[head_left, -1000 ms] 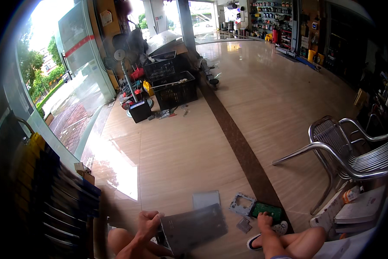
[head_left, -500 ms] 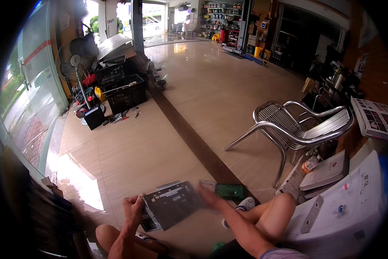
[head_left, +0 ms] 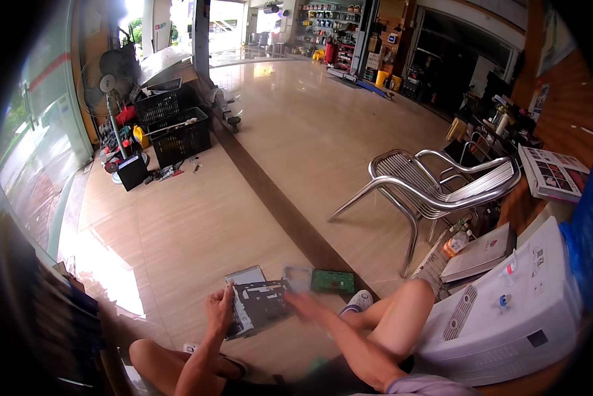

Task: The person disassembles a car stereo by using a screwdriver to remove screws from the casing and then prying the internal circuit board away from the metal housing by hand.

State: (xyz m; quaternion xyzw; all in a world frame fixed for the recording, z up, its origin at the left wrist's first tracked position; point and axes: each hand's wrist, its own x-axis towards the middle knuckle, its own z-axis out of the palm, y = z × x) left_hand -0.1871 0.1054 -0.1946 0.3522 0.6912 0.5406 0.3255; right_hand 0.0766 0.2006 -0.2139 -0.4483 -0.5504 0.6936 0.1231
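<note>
My left hand (head_left: 218,309) is closed on the left edge of a dark, flat rectangular panel (head_left: 262,305), which has cut-outs and a silvery strip along that side and looks like part of an electronic device's casing. At the panel's right edge is my right hand (head_left: 304,307), smeared by motion, so its grip cannot be made out. A light grey flat plate (head_left: 245,274) lies on the floor just beyond the panel. To the right of it are a pale rectangular frame (head_left: 298,275) and a green circuit board (head_left: 333,282), side by side near my shoe.
A metal armchair (head_left: 435,181) stands ahead on the right. Beside my right leg is a white appliance casing (head_left: 508,317), with a flat box (head_left: 479,254) behind it. Black crates (head_left: 177,137) and a stand fan (head_left: 109,86) are at the far left, near a glass door (head_left: 49,125).
The panel has tilted and turned in my hands, uncovering more of the grey plate behind it. My right hand has shifted slightly down along its right side. The whole view has swung somewhat right.
</note>
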